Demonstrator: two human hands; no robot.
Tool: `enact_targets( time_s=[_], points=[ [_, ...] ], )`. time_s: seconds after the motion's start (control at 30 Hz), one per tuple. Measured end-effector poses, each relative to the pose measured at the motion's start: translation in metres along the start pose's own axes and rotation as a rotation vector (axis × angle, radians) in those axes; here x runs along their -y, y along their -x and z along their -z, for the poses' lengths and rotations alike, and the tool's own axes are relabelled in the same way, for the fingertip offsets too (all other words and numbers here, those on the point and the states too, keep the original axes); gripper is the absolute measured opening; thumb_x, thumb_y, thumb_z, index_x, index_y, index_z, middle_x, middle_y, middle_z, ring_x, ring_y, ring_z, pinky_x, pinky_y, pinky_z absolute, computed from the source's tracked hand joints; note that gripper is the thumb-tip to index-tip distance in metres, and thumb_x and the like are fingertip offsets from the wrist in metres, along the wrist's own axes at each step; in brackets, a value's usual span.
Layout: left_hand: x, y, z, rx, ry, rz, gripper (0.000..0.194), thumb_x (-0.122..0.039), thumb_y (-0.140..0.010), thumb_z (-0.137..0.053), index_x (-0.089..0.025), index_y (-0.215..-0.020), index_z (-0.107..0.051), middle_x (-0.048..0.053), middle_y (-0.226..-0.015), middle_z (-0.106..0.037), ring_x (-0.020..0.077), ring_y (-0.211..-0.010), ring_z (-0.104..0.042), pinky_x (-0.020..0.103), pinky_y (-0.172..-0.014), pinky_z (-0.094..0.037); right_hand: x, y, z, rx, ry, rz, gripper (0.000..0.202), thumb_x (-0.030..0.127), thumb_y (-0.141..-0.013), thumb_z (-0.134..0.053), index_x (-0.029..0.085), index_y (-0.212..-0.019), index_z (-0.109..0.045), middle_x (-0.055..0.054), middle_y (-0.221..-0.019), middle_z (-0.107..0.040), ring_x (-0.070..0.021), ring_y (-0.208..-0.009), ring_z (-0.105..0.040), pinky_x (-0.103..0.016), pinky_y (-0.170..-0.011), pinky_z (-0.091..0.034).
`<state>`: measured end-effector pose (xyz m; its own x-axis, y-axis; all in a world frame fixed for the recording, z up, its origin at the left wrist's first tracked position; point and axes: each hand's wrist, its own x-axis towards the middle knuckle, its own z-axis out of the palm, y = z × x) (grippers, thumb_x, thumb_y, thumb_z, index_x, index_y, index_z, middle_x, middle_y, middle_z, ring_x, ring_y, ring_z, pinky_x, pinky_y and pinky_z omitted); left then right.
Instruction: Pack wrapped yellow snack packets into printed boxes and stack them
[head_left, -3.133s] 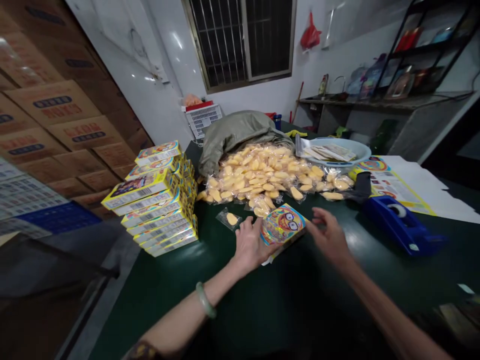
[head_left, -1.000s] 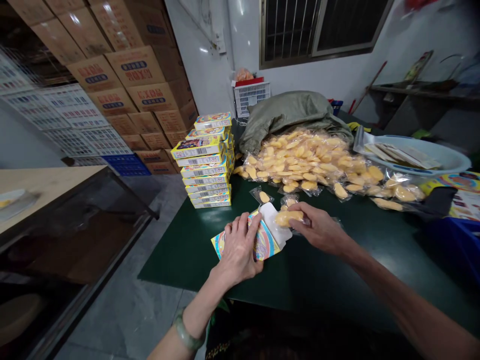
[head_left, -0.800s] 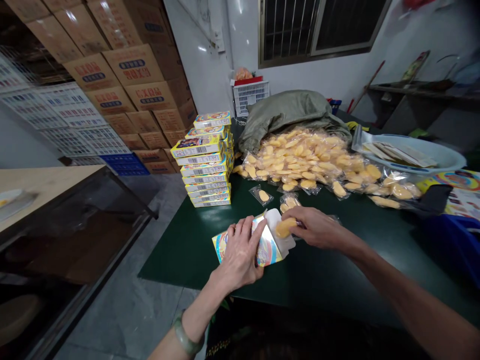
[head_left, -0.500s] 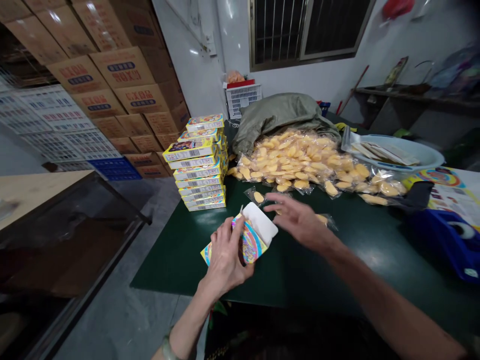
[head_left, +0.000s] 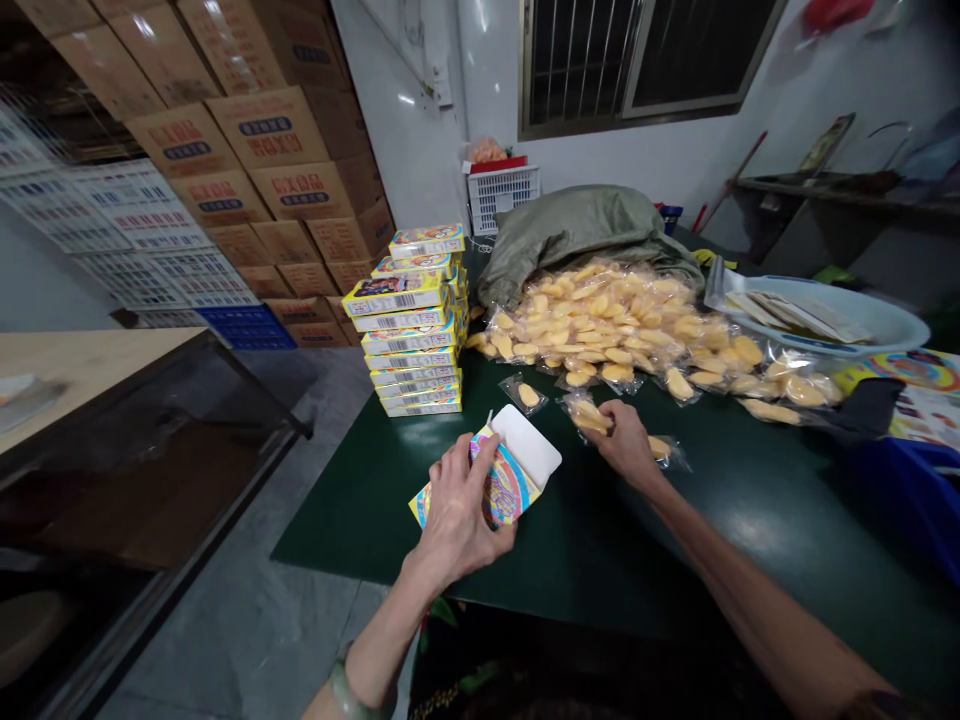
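My left hand (head_left: 463, 505) is wrapped over a small colourful cardboard box (head_left: 514, 485) on the green table. The box's white end flap (head_left: 531, 445) stands open toward the upper right. To the right, the fingers of my right hand (head_left: 624, 440) are closed on a clear-wrapped yellow oval piece (head_left: 589, 415), low over the table. Another wrapped piece (head_left: 664, 450) lies just right of that hand, partly hidden by it. A single wrapped piece (head_left: 527, 395) lies beyond the box.
A stack of filled-looking yellow boxes (head_left: 412, 345) stands behind the left hand. Many wrapped pieces (head_left: 600, 310) spill from a grey-green sack (head_left: 592, 225). A pale blue basin (head_left: 892, 325) and a dark blue object (head_left: 915, 490) are on the right. Cartons (head_left: 300, 190) rise at the back left.
My right hand has gone from spread fingers near the box flap to the right, and has closed on a wrapped yellow piece. My left hand still holds the box; the view has shifted slightly.
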<state>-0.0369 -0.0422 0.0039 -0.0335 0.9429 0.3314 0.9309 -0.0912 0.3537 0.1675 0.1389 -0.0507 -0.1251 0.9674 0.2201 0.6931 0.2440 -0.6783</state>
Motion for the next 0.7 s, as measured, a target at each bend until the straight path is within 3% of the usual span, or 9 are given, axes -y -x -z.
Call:
enact_targets(
  time_s=[0.13,0.2,0.27,0.37,0.5,0.6,0.7],
  points=[
    [-0.003,-0.003,-0.003,0.011,-0.025,-0.033,0.089,-0.027,-0.058,-0.061,-0.021,-0.139,-0.027,0.017,-0.134,-0.034,0.0347,-0.117,-0.04,0.047,-0.093,-0.033,0.021,0.005,0.034,0.133,-0.416,-0.039,0.042,0.053,-0.065,-0.063,0.022,-0.086,-0.043,-0.004,-0.081,-0.061,-0.0174,-0.066,-0.056,-0.028,-0.054,-0.046],
    [-0.007,-0.005,-0.005,0.01,-0.023,-0.049,0.092,-0.027,-0.057,-0.062,-0.021,-0.14,-0.024,0.017,-0.135,-0.034,0.0358,-0.119,-0.039,0.048,-0.093,-0.032,0.041,0.012,0.051,0.253,-0.692,-0.074,0.049,0.053,-0.058,-0.07,0.022,-0.087,-0.045,-0.004,-0.082,-0.063,-0.015,-0.06,-0.055,-0.025,-0.046,-0.044],
    [-0.011,-0.006,-0.008,-0.008,-0.015,-0.071,0.096,-0.027,-0.056,-0.062,-0.021,-0.142,-0.019,0.018,-0.135,-0.034,0.0365,-0.12,-0.037,0.049,-0.093,-0.032,0.058,0.019,0.064,0.386,-0.776,-0.032,0.047,0.05,-0.06,-0.071,0.02,-0.092,-0.052,-0.005,-0.085,-0.063,-0.0133,-0.059,-0.054,-0.024,-0.045,-0.044],
    [-0.014,-0.006,-0.009,-0.053,-0.01,-0.122,0.096,-0.026,-0.057,-0.061,-0.02,-0.142,-0.017,0.018,-0.135,-0.034,0.0363,-0.121,-0.037,0.049,-0.093,-0.031,0.073,0.028,0.071,0.562,-0.545,0.126,0.04,0.044,-0.07,-0.061,0.018,-0.1,-0.06,-0.003,-0.078,-0.062,-0.0114,-0.054,-0.05,-0.024,-0.045,-0.042],
    [-0.014,-0.001,-0.009,-0.111,-0.024,-0.203,0.093,-0.023,-0.055,-0.059,-0.019,-0.14,-0.02,0.018,-0.135,-0.033,0.0362,-0.12,-0.037,0.048,-0.092,-0.031,0.076,0.027,0.079,0.608,-0.136,0.365,0.027,0.028,-0.074,-0.052,0.017,-0.095,-0.065,-0.004,-0.08,-0.065,-0.0146,-0.065,-0.056,-0.024,-0.055,-0.042],
    [-0.014,0.003,-0.011,-0.123,-0.04,-0.28,0.096,-0.021,-0.056,-0.058,-0.023,-0.141,-0.015,0.018,-0.137,-0.029,0.0366,-0.121,-0.036,0.049,-0.092,-0.03,0.087,0.025,0.087,0.739,0.094,0.48,0.019,0.022,-0.075,-0.05,0.019,-0.087,-0.065,-0.003,-0.079,-0.065,-0.0154,-0.068,-0.056,-0.023,-0.058,-0.039],
    [-0.013,0.005,-0.013,-0.135,-0.048,-0.298,0.098,-0.02,-0.057,-0.058,-0.026,-0.142,-0.011,0.018,-0.138,-0.027,0.0376,-0.122,-0.035,0.05,-0.092,-0.03,0.107,0.027,0.087,0.646,0.305,0.515,0.018,0.019,-0.076,-0.05,0.018,-0.09,-0.06,-0.004,-0.077,-0.064,-0.0159,-0.068,-0.056,-0.023,-0.057,-0.033]
  ],
)
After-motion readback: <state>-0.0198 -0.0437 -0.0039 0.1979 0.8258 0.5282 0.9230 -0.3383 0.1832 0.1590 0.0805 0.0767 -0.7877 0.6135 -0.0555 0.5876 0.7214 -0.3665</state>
